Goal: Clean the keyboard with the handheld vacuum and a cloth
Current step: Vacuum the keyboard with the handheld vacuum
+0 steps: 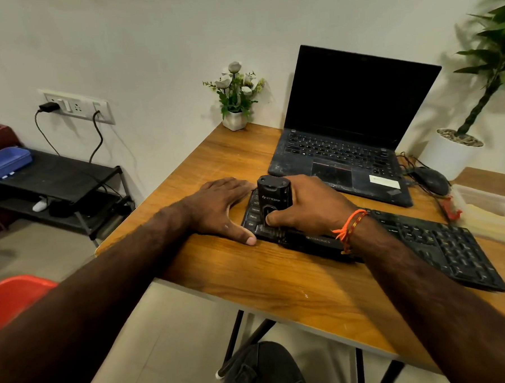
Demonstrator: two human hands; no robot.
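Gripping the black handheld vacuum point(274, 203), the right hand point(312, 208) wraps its fingers round the far side of the body while the thumb lies across the near face; an orange thread band circles that wrist. The vacuum stands upright, nozzle down, on the left end of the black keyboard point(441, 246). The left hand point(221, 209) lies flat and open, palm down, on the wooden counter point(250, 276) just beside the keyboard's left edge, fingers straight and the thumb tip touching the near left corner. Both forearms reach forward from the lower corners of the view.

The keyboard lies slantwise along the near part of the counter. Behind it sits one open laptop point(347, 133) with a dark screen, and to its right one black mouse point(432, 180) with its cable. A clear plastic tub point(489, 211) stands at the right edge; its contents cannot be made out.

Two white pots are seen: a small one point(234, 120) at the counter's far corner holding white flowers, and a larger one point(451, 154) to the right holding a green plant and pebbles. One blue lidded box point(5, 161) rests on a black shelf point(66, 177) by the wall.
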